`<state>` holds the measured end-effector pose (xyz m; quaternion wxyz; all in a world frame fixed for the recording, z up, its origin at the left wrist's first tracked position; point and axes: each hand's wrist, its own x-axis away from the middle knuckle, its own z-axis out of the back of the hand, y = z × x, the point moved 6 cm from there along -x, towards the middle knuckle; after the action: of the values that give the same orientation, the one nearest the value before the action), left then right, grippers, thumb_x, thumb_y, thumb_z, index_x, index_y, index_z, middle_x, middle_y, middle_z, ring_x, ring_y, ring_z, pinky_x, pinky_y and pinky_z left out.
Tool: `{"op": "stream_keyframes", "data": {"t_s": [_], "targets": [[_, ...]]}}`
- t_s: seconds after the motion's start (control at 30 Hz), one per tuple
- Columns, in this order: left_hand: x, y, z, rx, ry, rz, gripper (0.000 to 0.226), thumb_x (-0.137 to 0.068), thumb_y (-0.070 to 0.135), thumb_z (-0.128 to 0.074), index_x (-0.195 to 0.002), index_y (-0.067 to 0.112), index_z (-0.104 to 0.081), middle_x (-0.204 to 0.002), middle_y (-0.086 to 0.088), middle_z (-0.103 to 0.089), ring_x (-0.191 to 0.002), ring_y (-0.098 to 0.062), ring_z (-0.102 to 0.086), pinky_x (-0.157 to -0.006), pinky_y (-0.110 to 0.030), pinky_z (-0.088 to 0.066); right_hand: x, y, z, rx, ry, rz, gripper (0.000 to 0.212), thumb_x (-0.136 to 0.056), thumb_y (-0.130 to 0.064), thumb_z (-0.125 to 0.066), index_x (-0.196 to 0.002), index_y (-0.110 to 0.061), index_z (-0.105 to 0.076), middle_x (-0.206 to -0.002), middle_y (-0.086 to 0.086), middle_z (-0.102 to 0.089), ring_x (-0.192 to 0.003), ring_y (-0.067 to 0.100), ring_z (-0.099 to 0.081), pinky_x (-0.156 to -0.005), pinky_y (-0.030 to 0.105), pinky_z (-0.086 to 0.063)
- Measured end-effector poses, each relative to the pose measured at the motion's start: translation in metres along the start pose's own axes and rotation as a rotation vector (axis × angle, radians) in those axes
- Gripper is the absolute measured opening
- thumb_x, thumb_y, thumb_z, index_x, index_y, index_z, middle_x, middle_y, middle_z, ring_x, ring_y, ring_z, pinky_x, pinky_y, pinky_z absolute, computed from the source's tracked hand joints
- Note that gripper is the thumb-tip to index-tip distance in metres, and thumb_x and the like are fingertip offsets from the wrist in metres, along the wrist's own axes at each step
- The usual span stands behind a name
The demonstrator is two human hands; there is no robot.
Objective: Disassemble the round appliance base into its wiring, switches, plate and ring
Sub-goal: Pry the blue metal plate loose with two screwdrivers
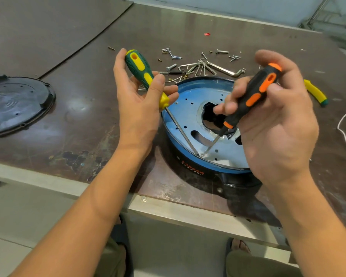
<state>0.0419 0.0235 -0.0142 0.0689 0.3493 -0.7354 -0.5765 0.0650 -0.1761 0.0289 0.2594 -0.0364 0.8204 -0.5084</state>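
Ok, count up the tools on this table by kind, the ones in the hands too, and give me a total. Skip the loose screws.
Screwdrivers: 2 (green and yellow screwdriver in the left hand; black and orange screwdriver in the right hand)
Bunch of hex keys: 1
Yellow-handled tool, partly hidden behind the right hand, kind unclear: 1
Total: 4

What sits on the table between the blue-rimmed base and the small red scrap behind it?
Loose screws and a bunch of hex keys, seen in the head view.
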Motion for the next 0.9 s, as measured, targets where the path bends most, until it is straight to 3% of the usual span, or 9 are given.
{"op": "stream_keyframes", "data": {"t_s": [0.1, 0.17, 0.27, 0.33, 0.4, 0.47, 0.53, 0.63, 0.9], "targets": [[-0.001, -0.002, 0.001, 0.01, 0.001, 0.0, 0.07, -0.101, 0.009, -0.058, -0.157, 0.021, -0.017, -0.12, -0.007, -0.059, -0.09, -0.032, -0.075, -0.079, -0.037, -0.062, -0.007, -0.02, 0.004, -0.14, 0.043, 0.054, 0.026, -0.097, -0.013, -0.032, -0.12, -0.011, -0.046, -0.079, 0.005, -0.048, -0.064, 0.019, -0.043, -0.066, 0.034, -0.043], [-0.001, -0.003, 0.001, 0.018, -0.003, -0.001, 0.07, -0.101, 0.009, -0.058, -0.157, 0.022, -0.018, -0.118, -0.009, -0.059, -0.09, -0.032, -0.075, -0.079, -0.038, -0.062, -0.015, -0.045, 0.009, 0.031, -0.006, 0.163, 0.021, -0.096, -0.015, -0.045, -0.117, -0.013, -0.046, -0.074, 0.001, -0.045, -0.06, 0.017, -0.04, -0.061, 0.031, -0.038], [-0.001, -0.003, 0.002, 0.023, -0.005, -0.014, 0.07, -0.101, 0.009, -0.058, -0.157, 0.021, -0.018, -0.117, -0.007, -0.059, -0.088, -0.032, -0.075, -0.079, -0.038, -0.062, -0.019, -0.07, -0.001, 0.671, -0.148, 0.264, 0.015, -0.095, -0.017, -0.063, -0.109, -0.015, -0.061, -0.063, 0.003, -0.046, -0.051, 0.019, -0.04, -0.051, 0.034, -0.036], [-0.002, -0.003, 0.002, 0.023, -0.007, -0.024, 0.07, -0.1, 0.008, -0.058, -0.157, 0.02, -0.018, -0.116, -0.005, -0.059, -0.087, -0.034, -0.075, -0.078, -0.038, -0.062, -0.019, -0.064, -0.015, 1.112, -0.275, 0.218, 0.009, -0.092, -0.024, -0.069, -0.098, -0.02, -0.073, -0.063, -0.007, -0.057, -0.053, 0.007, -0.049, -0.053, 0.021, -0.041], [-0.002, -0.004, 0.002, 0.031, -0.002, -0.013, 0.069, -0.1, 0.007, -0.058, -0.156, 0.021, -0.02, -0.114, -0.009, -0.059, -0.086, -0.034, -0.075, -0.078, -0.037, -0.062, -0.013, -0.04, -0.025, 1.565, -0.472, 0.035, 0.014, -0.089, -0.033, -0.067, -0.092, -0.022, -0.075, -0.072, -0.01, -0.066, -0.067, 0.009, -0.06, -0.064, 0.028, -0.052], [-0.003, -0.004, 0.001, 0.032, 0.009, -0.009, 0.069, -0.099, 0.007, -0.059, -0.156, 0.022, -0.022, -0.117, -0.014, -0.059, -0.086, -0.032, -0.075, -0.077, -0.037, -0.062, -0.004, -0.011, -0.029, 1.787, -0.628, -0.186, 0.021, -0.09, -0.037, -0.066, -0.083, -0.018, -0.07, -0.072, -0.001, -0.065, -0.071, 0.021, -0.06, -0.064, 0.036, -0.052], [-0.002, -0.004, 0.001, 0.029, 0.015, -0.01, 0.07, -0.099, 0.008, -0.059, -0.156, 0.022, -0.022, -0.119, -0.016, -0.059, -0.086, -0.031, -0.075, -0.077, -0.036, -0.062, 0.001, 0.009, -0.028, 1.715, -0.602, -0.341, 0.036, -0.093, -0.04, -0.068, -0.067, -0.016, -0.059, -0.059, 0.001, -0.053, -0.059, 0.02, -0.05, -0.056, 0.035, -0.04], [-0.002, -0.004, 0.0, 0.027, 0.023, 0.002, 0.07, -0.098, 0.008, -0.059, -0.156, 0.022, -0.022, -0.119, -0.014, -0.06, -0.085, -0.03, -0.075, -0.076, -0.036, -0.062, 0.0, 0.022, -0.022, 1.661, -0.493, -0.397, 0.052, -0.092, -0.048, -0.07, -0.059, -0.018, -0.043, -0.053, -0.001, -0.04, -0.052, 0.019, -0.04, -0.052, 0.033, -0.029], [0.0, -0.001, 0.001, 0.026, 0.055, 0.036, 0.071, -0.098, 0.006, -0.059, -0.156, 0.022, -0.023, -0.112, -0.007, -0.062, -0.083, -0.025, -0.075, -0.077, -0.037, -0.063, -0.002, 0.03, -0.023, 1.679, -0.578, -0.526, 0.044, -0.092, -0.043, -0.071, -0.063, -0.014, -0.055, -0.056, 0.0, -0.045, -0.056, 0.02, -0.045, -0.052, 0.032, -0.03]]}}
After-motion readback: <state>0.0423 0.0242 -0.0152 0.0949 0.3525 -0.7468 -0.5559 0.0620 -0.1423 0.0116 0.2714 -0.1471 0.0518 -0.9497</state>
